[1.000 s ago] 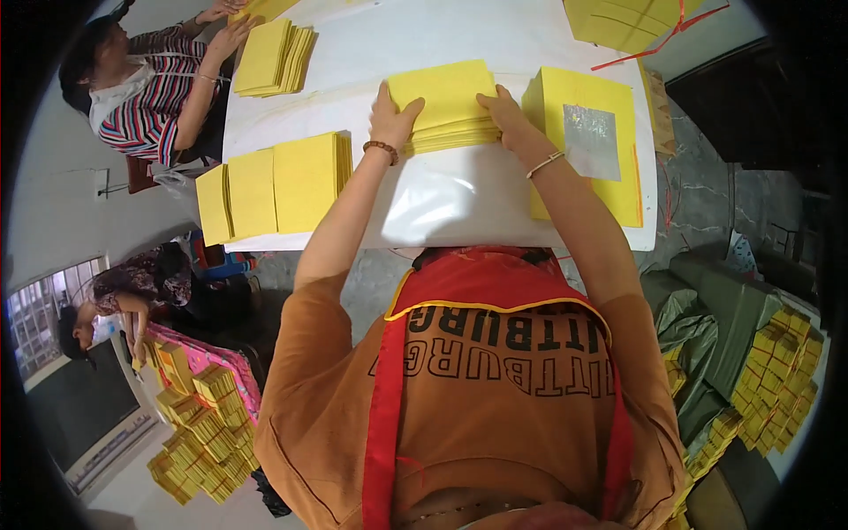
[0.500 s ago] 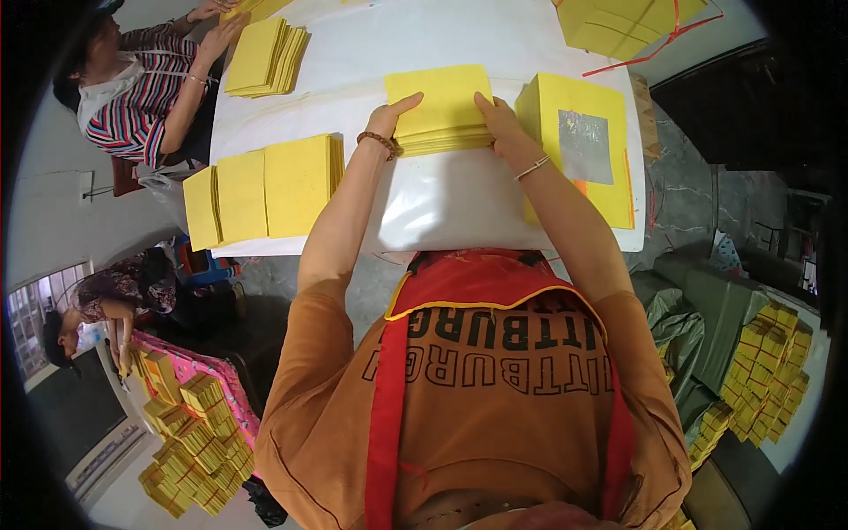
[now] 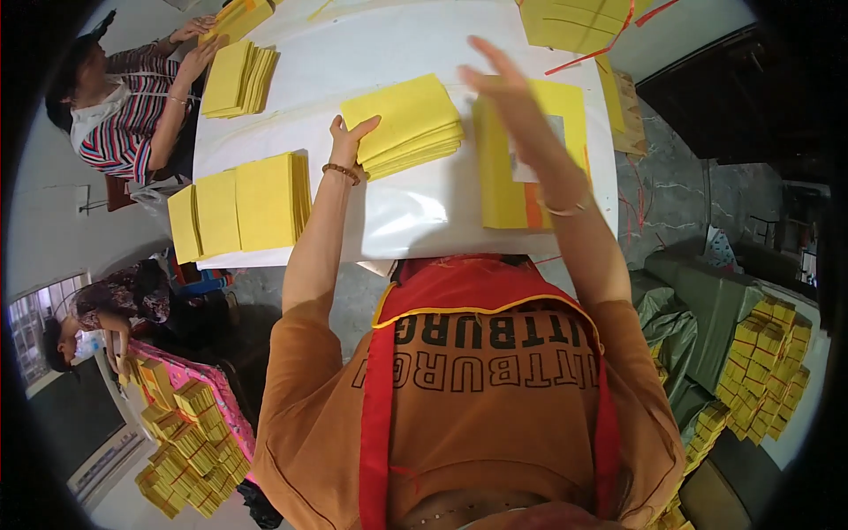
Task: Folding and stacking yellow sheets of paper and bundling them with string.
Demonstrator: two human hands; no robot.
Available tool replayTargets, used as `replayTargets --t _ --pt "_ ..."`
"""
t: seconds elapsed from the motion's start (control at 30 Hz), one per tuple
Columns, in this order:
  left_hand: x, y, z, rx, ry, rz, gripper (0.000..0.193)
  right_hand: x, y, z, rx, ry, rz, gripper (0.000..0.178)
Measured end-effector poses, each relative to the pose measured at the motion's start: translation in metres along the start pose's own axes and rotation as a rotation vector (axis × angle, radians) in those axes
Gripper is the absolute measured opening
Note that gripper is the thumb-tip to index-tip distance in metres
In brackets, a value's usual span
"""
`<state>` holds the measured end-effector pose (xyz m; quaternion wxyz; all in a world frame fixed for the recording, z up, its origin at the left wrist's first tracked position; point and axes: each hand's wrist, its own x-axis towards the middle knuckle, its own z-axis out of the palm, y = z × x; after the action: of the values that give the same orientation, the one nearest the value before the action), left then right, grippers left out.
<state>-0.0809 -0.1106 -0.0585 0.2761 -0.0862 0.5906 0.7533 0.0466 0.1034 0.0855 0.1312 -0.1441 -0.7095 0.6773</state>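
Observation:
My left hand (image 3: pixel 352 141) grips the left edge of a stack of yellow paper (image 3: pixel 402 115), thumb on top. The stack is tilted, its layers fanned at the near edge. My right hand (image 3: pixel 511 93) is off that stack, raised and blurred by motion, with its fingers apart and nothing in them. Below it lies a taller pile of yellow paper (image 3: pixel 505 208) with a silver square and an orange strip on top, partly hidden by my hand and forearm.
Yellow paper stacks (image 3: pixel 265 203) stand at the table's left front, and another stack (image 3: pixel 231 79) behind them. At the far left a person (image 3: pixel 132 115) handles yellow paper. Red straps (image 3: pixel 587 57) trail from a yellow bundle (image 3: pixel 574 19) at far right. Another person (image 3: pixel 115 300) bends over bundles lower left.
My right hand has let go of the stack and lifted away upward. The stack has turned and shifted left in my left hand. The whole view has moved slightly.

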Motion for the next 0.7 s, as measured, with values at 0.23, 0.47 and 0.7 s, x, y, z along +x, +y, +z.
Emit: replayTargets --t 0.23,0.47,0.7 --pt "-0.031 -0.022 0.046 -0.048 0.081 0.058 0.089 -0.047 0.094 -0.170 0.199 0.237 0.556 0.062" --pt "-0.045 -0.050 0.068 -0.192 0.018 0.101 0.075 -0.060 0.119 -0.174 0.411 0.071 0.491 0.069" --pt "-0.061 -0.072 0.115 -0.147 0.130 0.120 0.078 -0.039 0.139 -0.235 0.558 0.111 0.563 0.062"
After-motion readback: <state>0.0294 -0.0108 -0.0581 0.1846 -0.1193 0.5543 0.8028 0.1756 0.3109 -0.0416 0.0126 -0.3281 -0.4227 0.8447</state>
